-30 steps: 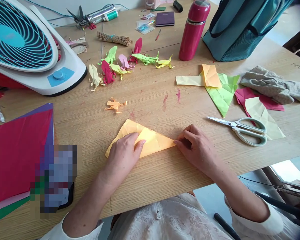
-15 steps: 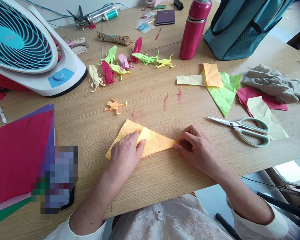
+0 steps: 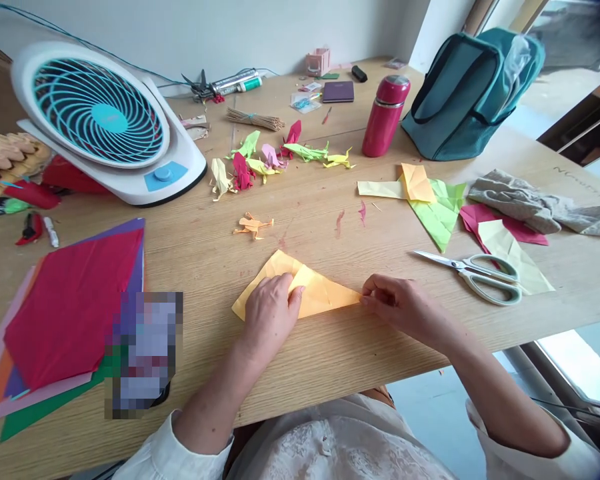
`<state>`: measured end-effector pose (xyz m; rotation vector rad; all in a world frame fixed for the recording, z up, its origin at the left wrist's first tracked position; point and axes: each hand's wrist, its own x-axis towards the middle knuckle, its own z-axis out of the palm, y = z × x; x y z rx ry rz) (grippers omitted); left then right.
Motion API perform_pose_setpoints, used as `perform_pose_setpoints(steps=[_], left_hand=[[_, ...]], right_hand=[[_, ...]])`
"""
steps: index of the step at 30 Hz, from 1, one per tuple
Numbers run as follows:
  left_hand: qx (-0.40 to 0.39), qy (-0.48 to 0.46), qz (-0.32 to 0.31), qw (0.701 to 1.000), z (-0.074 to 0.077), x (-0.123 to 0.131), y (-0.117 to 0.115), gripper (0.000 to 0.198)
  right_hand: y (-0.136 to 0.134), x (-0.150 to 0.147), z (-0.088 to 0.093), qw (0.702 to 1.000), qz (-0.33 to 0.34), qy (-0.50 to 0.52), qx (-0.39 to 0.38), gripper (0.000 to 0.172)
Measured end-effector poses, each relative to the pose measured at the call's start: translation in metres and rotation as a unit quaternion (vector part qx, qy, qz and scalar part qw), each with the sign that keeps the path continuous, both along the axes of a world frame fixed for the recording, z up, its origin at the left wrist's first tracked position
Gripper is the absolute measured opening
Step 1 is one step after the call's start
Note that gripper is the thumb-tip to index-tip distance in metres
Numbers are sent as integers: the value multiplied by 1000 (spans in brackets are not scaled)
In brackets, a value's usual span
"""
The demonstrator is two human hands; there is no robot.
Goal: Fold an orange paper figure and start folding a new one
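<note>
A folded light-orange sheet of paper (image 3: 320, 293) lies on the wooden table in front of me, narrowing to a point on the right. My left hand (image 3: 271, 307) rests on its wide part, fingers curled and thumb against a folded flap. At the pointed right end, the thumb and fingers of my right hand (image 3: 393, 303) pinch the tip. Just beyond the sheet stands a small orange paper figure (image 3: 253, 226). The scissors (image 3: 473, 270) lie to the right of my right hand, partly spread.
A fan (image 3: 115, 127), coloured paper sheets (image 3: 75, 307) and a blurred-out item (image 3: 147, 353) are on the left. Farther back are several paper figures (image 3: 243, 171), a red flask (image 3: 386, 117) and a teal bag (image 3: 460, 100). Creased green paper (image 3: 440, 213) and grey cloth (image 3: 525, 200) lie right.
The head view has tilted up and shifted left, so more of the fan and wall shows. Both hands keep their places on the orange paper, the right still pinching its tip.
</note>
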<state>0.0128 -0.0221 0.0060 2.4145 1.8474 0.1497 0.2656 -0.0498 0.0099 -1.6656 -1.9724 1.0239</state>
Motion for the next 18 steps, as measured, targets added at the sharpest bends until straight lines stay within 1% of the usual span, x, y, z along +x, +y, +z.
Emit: perform_pose_setpoints(steps=[1,3,6,8,10,13,16,18], left_hand=[[3,-12,1,1000,-2,-1,0,21],[9,-34,4,999,-5,-4,1,22],[20,-56,6,998,-8,-6,1,22],[29,-65,13,997,-10,-7,1,22],[35,-70,18,997,-11,-8,1,22],[34,-77,24,996,-11,-9,1,22],[27,-93,37,995,-10,-10,2,22],[16,-105,47,993,-9,-11,3,21]], right_hand=[[1,0,2,999,-9,17,-35,16],[4,-1,4,990,-23,82,-111,20],[10,-1,7,956,-26,195,-216,34],[13,-3,8,936,-24,238,-257,44],[14,-7,8,926,-38,264,-267,48],[15,-18,6,922,-79,286,-248,51],[18,-28,1,929,-109,285,-210,55],[24,-33,-1,938,-112,277,-176,55]])
